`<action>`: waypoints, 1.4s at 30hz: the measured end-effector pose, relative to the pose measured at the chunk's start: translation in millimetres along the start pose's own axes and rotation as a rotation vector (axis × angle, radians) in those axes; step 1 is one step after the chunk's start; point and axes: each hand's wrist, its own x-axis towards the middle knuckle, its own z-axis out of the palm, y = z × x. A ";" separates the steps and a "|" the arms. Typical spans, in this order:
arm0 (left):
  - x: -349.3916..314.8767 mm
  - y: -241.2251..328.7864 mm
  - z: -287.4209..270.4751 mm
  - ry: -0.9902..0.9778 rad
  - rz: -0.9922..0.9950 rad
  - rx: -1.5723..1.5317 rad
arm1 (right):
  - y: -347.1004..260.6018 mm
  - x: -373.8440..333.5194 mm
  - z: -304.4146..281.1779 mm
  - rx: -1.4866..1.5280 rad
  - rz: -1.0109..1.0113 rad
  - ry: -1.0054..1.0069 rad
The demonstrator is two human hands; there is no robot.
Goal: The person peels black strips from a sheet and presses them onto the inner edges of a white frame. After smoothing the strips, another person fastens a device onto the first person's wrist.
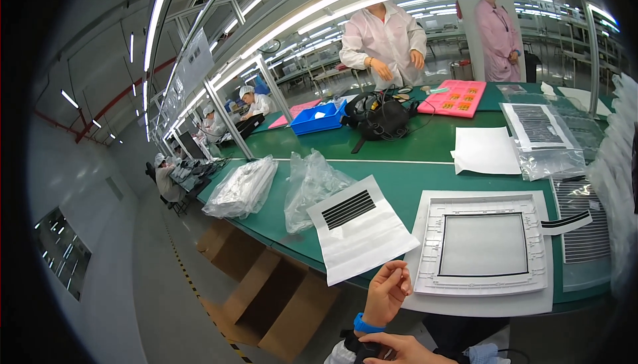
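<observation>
My left hand [385, 294] is raised at the table's near edge, palm side partly showing, its fingers curled in with nothing visible in them. A blue wristband [367, 325] circles that wrist. Below it, my right hand [405, 351] reaches across, finger and thumb at a black wristband [367, 351] on my left forearm. Just right of my left hand lies a white rectangular plastic frame [432, 244] on a white board [478, 305], with black strips edging its opening. A white sheet with black adhesive strips [362, 247] lies left of the frame.
A short backing piece with black strips [567, 223] touches the frame's right side. Strip sheets [585, 231], bagged sheets [548, 141] and clear plastic bags [242, 188] lie around. Cardboard boxes [266, 297] stand below. Across the bench are a blue tray [318, 119], pink foam [455, 98] and a standing person [385, 38].
</observation>
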 end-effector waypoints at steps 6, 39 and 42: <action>-2.8 -0.5 4.6 0.016 0.021 0.271 | -9.4 -9.4 -4.5 0.024 0.035 -0.007; -51.1 -183.3 86.9 -0.773 -0.989 0.395 | -33.9 -134.6 -176.4 1.201 -0.542 0.804; -54.1 -186.5 85.7 -0.704 -0.993 0.393 | -32.4 -129.6 -172.8 0.542 -0.428 1.327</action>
